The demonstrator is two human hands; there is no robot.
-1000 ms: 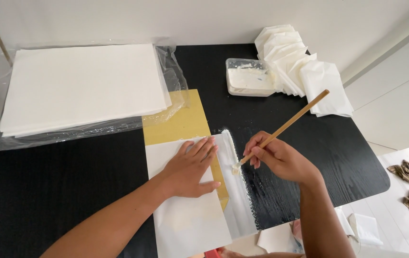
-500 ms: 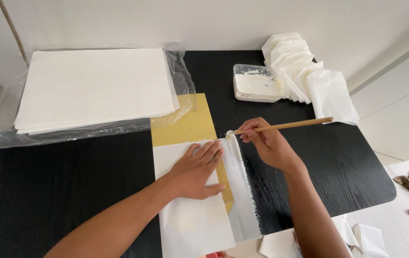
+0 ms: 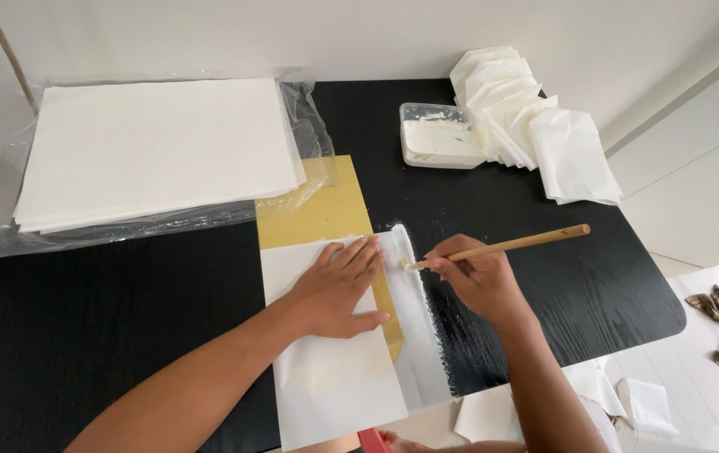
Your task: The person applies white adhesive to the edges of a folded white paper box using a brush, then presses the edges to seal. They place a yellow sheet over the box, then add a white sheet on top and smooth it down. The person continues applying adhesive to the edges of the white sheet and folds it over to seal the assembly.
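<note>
View from above a black wood-grain table (image 3: 125, 319). The left hand (image 3: 334, 289) lies flat, palm down with fingers spread, on a white rectangular paper sheet (image 3: 326, 377), pressing it onto the table; it grips nothing. Under the sheet's upper end a gold-yellow rectangular sheet (image 3: 317, 214) shows, and a thin gold strip also shows along the white sheet's right edge. The right hand (image 3: 477, 281) is closed around a slender wooden-handled brush (image 3: 502, 246), held nearly level with its handle pointing right and slightly up; the brush tip rests just beside the left fingertips, on a long white strip wet with white paste (image 3: 418, 327) that runs along the right edge of the sheets. White smears spread from the strip onto the table at its right. At the far left lies a thick stack of white paper in a clear plastic wrapper (image 3: 158, 147), its wrapper overlapping the gold sheet's top corner. At the far centre stands a shallow clear plastic tray of white paste (image 3: 439, 136), touching a fanned row of folded white paper pieces (image 3: 536, 117) to its right.
</note>
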